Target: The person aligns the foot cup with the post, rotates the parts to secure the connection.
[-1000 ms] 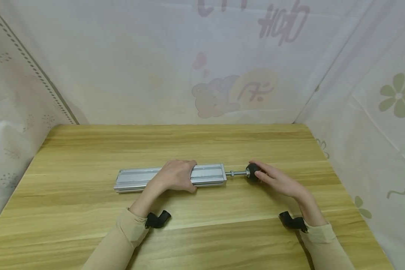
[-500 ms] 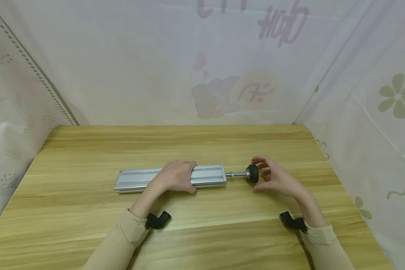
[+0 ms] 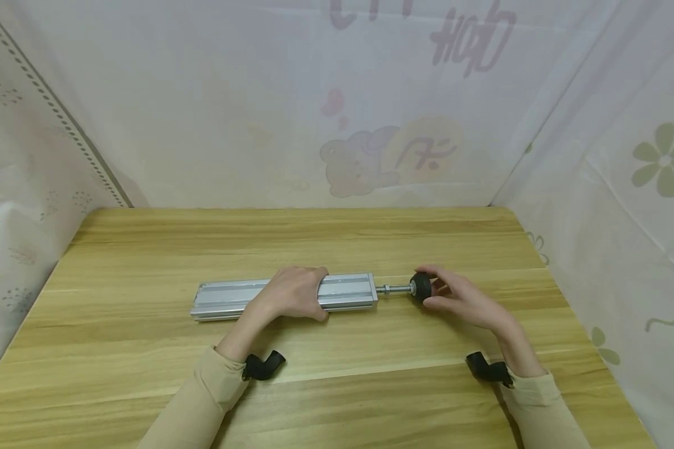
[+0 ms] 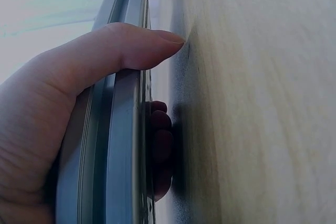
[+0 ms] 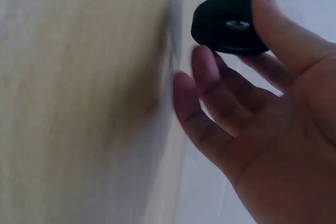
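Observation:
A silver aluminium profile [image 3: 345, 288] lies lengthwise across the wooden table. My left hand [image 3: 292, 292] grips it around the middle, thumb over the near side; in the left wrist view the curled fingertips [image 4: 161, 145] show past its other edge. Out of the profile's right end runs a threaded rod [image 3: 399, 289] with a hex nut [image 3: 386, 289] on it. The rod ends in a black levelling foot [image 3: 420, 286], whose round hollow base faces the right wrist camera. My right hand [image 3: 466, 302] pinches the foot's rim between thumb and fingers; its other fingers are bent below the base.
The wood-grain table [image 3: 337, 399] extends around both hands. A pale printed cloth [image 3: 230, 112] hangs behind it, with more cloth at both sides. Black wrist mounts [image 3: 264, 365] stick out from the beige sleeves [image 3: 202, 396].
My right hand let go of the levelling foot, its fingers spreading back from it, then came onto the rim again. The left hand and the profile have stayed put.

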